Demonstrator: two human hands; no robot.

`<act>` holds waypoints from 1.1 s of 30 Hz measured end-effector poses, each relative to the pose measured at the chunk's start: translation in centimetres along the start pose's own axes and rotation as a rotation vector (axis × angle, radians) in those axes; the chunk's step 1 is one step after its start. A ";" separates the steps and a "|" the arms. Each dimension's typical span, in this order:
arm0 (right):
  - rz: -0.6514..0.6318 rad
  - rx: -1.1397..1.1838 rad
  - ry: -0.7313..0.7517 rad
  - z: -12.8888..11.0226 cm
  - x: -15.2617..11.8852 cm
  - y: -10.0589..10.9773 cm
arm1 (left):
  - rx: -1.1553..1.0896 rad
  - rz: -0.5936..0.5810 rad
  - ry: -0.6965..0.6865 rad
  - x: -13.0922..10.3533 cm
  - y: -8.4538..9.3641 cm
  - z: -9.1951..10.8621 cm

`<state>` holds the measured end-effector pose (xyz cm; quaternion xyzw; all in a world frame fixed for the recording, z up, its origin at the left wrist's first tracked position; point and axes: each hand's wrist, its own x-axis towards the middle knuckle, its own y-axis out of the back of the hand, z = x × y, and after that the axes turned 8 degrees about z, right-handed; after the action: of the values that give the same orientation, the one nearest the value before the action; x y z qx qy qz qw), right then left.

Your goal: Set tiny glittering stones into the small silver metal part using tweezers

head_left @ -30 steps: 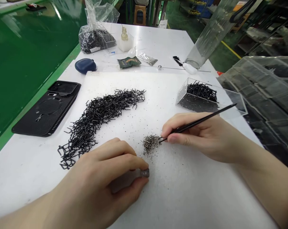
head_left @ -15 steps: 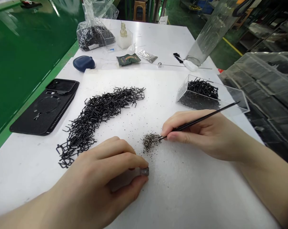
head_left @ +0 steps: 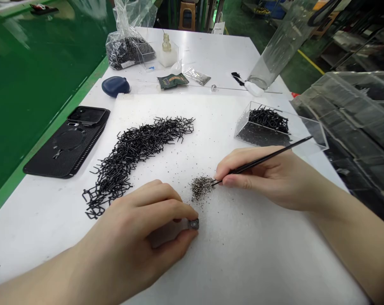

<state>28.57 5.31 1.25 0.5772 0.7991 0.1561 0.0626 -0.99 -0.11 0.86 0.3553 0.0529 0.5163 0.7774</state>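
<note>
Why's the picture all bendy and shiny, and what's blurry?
Head view: the glass leans, probably from the wide lens; pale shine marks the green surface at left; soft grey shadow lies beneath the left hand; the shelves at upper right look dim and blurry.

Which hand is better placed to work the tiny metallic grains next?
Probably the right hand: its slim black tool already reaches the grains, while the left hand pinches a small grey rounded piece.

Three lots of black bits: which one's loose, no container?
The long curved heap beyond the left hand; the other two sit in the clear box and the plastic bag.
</note>
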 end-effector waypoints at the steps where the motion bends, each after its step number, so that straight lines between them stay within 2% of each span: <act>1: -0.001 -0.008 0.006 0.0 0.0 0.0 | 0.003 -0.005 0.001 0.0 0.0 0.0; 7: -0.013 -0.039 0.013 -0.2 0.0 0.1 | 0.018 -0.031 0.011 0.3 0.2 0.3; 24: 0.014 -0.003 -0.026 0.2 -0.1 0.1 | 0.022 -0.008 0.017 0.2 0.1 0.4; 33: 0.021 0.009 -0.024 0.4 -0.2 0.1 | 0.010 0.071 -0.001 -0.3 -0.5 -0.1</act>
<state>28.82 5.18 0.93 0.5878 0.7928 0.1462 0.0678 -0.78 -0.44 0.35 0.3611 0.0427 0.5430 0.7569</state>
